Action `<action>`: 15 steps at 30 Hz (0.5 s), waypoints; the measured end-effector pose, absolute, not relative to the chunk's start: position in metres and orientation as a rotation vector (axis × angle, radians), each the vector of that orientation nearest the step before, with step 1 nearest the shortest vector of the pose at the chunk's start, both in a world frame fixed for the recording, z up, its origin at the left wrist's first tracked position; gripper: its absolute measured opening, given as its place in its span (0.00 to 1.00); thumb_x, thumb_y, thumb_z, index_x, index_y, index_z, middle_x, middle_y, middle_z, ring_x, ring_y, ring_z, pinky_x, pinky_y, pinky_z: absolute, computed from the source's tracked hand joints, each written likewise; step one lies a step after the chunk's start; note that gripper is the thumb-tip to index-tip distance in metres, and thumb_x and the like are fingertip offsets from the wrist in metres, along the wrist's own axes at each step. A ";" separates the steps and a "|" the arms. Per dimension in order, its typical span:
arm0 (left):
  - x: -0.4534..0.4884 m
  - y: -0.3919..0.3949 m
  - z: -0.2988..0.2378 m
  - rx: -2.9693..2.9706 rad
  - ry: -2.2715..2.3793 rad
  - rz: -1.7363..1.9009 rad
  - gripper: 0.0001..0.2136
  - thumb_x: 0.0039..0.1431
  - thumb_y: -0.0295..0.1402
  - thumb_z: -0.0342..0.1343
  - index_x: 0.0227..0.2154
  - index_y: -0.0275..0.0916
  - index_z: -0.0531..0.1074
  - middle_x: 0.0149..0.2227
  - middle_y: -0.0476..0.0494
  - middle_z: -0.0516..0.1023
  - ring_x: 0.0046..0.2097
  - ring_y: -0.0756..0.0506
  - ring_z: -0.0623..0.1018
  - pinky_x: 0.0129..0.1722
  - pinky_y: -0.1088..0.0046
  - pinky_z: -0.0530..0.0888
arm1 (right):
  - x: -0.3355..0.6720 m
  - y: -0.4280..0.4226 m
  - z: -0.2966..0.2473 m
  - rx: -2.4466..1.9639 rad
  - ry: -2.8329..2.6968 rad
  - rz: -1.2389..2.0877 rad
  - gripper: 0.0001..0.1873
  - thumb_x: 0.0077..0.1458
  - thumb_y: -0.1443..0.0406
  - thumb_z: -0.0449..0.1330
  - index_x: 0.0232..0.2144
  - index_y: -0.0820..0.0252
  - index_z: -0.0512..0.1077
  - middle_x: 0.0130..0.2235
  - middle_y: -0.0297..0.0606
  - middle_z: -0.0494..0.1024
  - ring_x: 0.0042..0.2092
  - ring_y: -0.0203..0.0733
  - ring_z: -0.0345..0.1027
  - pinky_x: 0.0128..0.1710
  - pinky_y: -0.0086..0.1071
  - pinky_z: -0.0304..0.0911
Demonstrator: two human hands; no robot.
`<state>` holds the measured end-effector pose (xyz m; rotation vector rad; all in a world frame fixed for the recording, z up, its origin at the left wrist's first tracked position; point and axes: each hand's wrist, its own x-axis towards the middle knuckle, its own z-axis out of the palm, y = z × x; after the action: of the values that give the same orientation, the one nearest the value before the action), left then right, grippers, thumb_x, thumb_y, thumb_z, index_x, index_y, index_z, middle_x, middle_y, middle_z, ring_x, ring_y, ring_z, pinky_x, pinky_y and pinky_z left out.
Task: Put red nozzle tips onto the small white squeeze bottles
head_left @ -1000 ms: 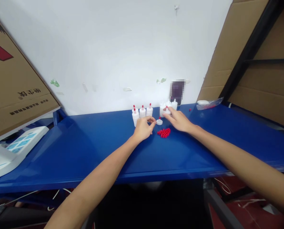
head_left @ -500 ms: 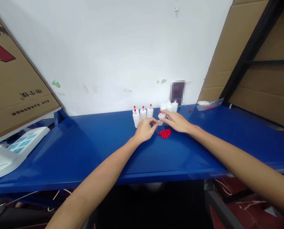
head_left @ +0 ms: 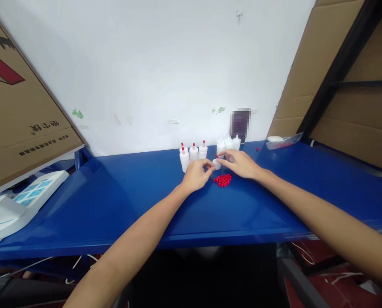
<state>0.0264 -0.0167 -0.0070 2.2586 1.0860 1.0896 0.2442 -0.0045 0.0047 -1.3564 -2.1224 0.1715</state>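
A small white squeeze bottle with a red-tipped nozzle top stands on the blue table between my hands. My left hand is closed at its left side, thumb and fingertips pinching near the lower body. From the right, my right hand has its thumb and forefinger closed about the white nozzle top. Just in front of the bottle lies a heap of small red caps. Several white bottles with red tips stand behind my left hand. Behind my right hand are several white bottles without red tips, partly hidden.
The blue table meets a white wall. A white device with blue panels sits at the left, below a cardboard box. At the back right lie a clear plastic bag and one stray red cap.
My right hand has brought the red-tipped nozzle top down onto the bottle, which showed apart below it before. My left hand stays beside the bottle. The view has shifted slightly.
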 end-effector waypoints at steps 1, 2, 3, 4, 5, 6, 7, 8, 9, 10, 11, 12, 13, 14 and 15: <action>0.027 -0.016 -0.008 2.257 1.076 1.114 0.03 0.61 0.28 0.60 0.34 0.37 0.79 0.33 0.49 0.83 0.28 0.52 0.74 0.34 0.73 0.72 | 0.244 -0.006 0.007 -1.350 -2.083 0.153 0.22 0.64 0.48 0.54 0.39 0.58 0.78 0.38 0.42 0.78 0.40 0.47 0.72 0.44 0.41 0.63; 0.027 -0.016 -0.008 2.253 1.058 1.148 0.03 0.61 0.28 0.61 0.35 0.37 0.79 0.33 0.48 0.83 0.29 0.51 0.75 0.34 0.73 0.72 | 0.244 -0.007 0.010 -1.335 -2.047 0.133 0.22 0.65 0.50 0.52 0.33 0.59 0.76 0.38 0.43 0.77 0.40 0.47 0.71 0.44 0.41 0.62; 0.027 -0.015 -0.008 2.246 1.032 1.188 0.03 0.61 0.27 0.61 0.35 0.37 0.79 0.34 0.47 0.83 0.30 0.51 0.77 0.34 0.73 0.73 | 0.243 -0.009 0.012 -1.314 -2.020 0.117 0.23 0.66 0.51 0.51 0.29 0.59 0.74 0.37 0.43 0.76 0.40 0.46 0.70 0.44 0.40 0.62; 0.028 -0.015 -0.008 2.236 0.996 1.234 0.03 0.61 0.26 0.61 0.36 0.37 0.79 0.34 0.47 0.83 0.33 0.50 0.78 0.35 0.73 0.74 | 0.243 -0.011 0.015 -1.290 -2.001 0.106 0.23 0.66 0.52 0.50 0.26 0.59 0.72 0.35 0.42 0.75 0.39 0.46 0.70 0.43 0.40 0.61; 0.029 -0.016 -0.008 2.227 0.955 1.283 0.04 0.60 0.25 0.60 0.36 0.37 0.79 0.35 0.46 0.83 0.35 0.49 0.80 0.35 0.74 0.75 | 0.242 -0.013 0.017 -1.267 -1.992 0.103 0.23 0.66 0.52 0.49 0.25 0.58 0.71 0.34 0.41 0.75 0.37 0.45 0.69 0.41 0.39 0.60; 0.029 -0.017 -0.007 2.220 0.912 1.331 0.05 0.60 0.24 0.60 0.37 0.37 0.79 0.37 0.45 0.84 0.37 0.49 0.80 0.36 0.74 0.76 | 0.240 -0.016 0.018 -1.250 -1.992 0.105 0.23 0.66 0.53 0.49 0.24 0.58 0.70 0.32 0.40 0.75 0.36 0.44 0.68 0.40 0.38 0.59; 0.030 -0.018 -0.006 2.218 0.873 1.379 0.05 0.60 0.23 0.59 0.37 0.37 0.79 0.37 0.45 0.84 0.38 0.49 0.81 0.37 0.73 0.77 | 0.239 -0.019 0.020 -1.242 -2.000 0.109 0.22 0.65 0.53 0.50 0.24 0.58 0.70 0.30 0.39 0.75 0.34 0.44 0.67 0.38 0.38 0.58; 0.031 -0.020 -0.005 2.221 0.840 1.425 0.06 0.60 0.22 0.59 0.37 0.37 0.79 0.38 0.44 0.84 0.38 0.49 0.81 0.38 0.73 0.78 | 0.237 -0.022 0.020 -1.239 -2.018 0.113 0.21 0.65 0.52 0.51 0.26 0.57 0.69 0.30 0.38 0.74 0.33 0.43 0.66 0.36 0.37 0.57; 0.032 -0.022 -0.004 2.230 0.814 1.469 0.06 0.60 0.22 0.59 0.37 0.37 0.79 0.38 0.44 0.84 0.38 0.49 0.81 0.39 0.72 0.78 | 0.235 -0.025 0.021 -1.236 -2.045 0.115 0.19 0.64 0.51 0.52 0.28 0.57 0.69 0.30 0.37 0.74 0.32 0.43 0.66 0.35 0.37 0.56; 0.033 -0.024 -0.002 2.245 0.792 1.510 0.07 0.60 0.22 0.58 0.37 0.37 0.78 0.38 0.44 0.84 0.37 0.49 0.81 0.40 0.72 0.79 | 0.233 -0.028 0.020 -1.227 -2.078 0.118 0.18 0.64 0.50 0.53 0.31 0.57 0.68 0.30 0.36 0.74 0.31 0.43 0.65 0.34 0.36 0.56; 0.033 -0.027 -0.001 2.265 0.772 1.548 0.07 0.60 0.21 0.58 0.37 0.37 0.78 0.38 0.44 0.83 0.37 0.50 0.81 0.40 0.71 0.79 | 0.231 -0.030 0.020 -1.209 -2.114 0.123 0.17 0.63 0.49 0.53 0.35 0.56 0.67 0.31 0.35 0.74 0.31 0.43 0.65 0.34 0.36 0.56; 0.034 -0.029 0.000 2.292 0.750 1.578 0.07 0.60 0.22 0.58 0.37 0.37 0.78 0.38 0.44 0.83 0.37 0.50 0.81 0.41 0.71 0.79 | 0.230 -0.032 0.020 -1.181 -2.148 0.129 0.18 0.63 0.48 0.53 0.38 0.56 0.65 0.32 0.35 0.74 0.31 0.43 0.65 0.34 0.36 0.57; 0.034 -0.031 0.001 2.324 0.724 1.602 0.07 0.61 0.22 0.57 0.37 0.37 0.78 0.38 0.44 0.83 0.37 0.49 0.81 0.41 0.71 0.79 | 0.229 -0.033 0.019 -1.145 -2.178 0.137 0.18 0.64 0.47 0.52 0.40 0.55 0.63 0.33 0.35 0.74 0.32 0.43 0.65 0.34 0.36 0.58; 0.035 -0.033 0.002 2.356 0.694 1.621 0.07 0.61 0.22 0.57 0.37 0.38 0.77 0.38 0.44 0.83 0.38 0.49 0.81 0.41 0.70 0.79 | 0.228 -0.034 0.018 -1.105 -2.201 0.146 0.19 0.64 0.46 0.51 0.41 0.55 0.61 0.35 0.36 0.74 0.33 0.43 0.66 0.35 0.36 0.59; 0.035 -0.034 0.002 2.387 0.664 1.633 0.07 0.62 0.22 0.56 0.38 0.38 0.77 0.38 0.44 0.83 0.39 0.49 0.81 0.42 0.70 0.79 | 0.227 -0.035 0.018 -1.067 -2.218 0.156 0.20 0.65 0.45 0.50 0.42 0.55 0.60 0.36 0.37 0.74 0.34 0.44 0.67 0.36 0.37 0.60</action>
<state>0.0351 -0.0340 0.0019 2.3869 0.6643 1.6325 0.2271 -0.0350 0.0179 -1.0666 -2.2178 0.1558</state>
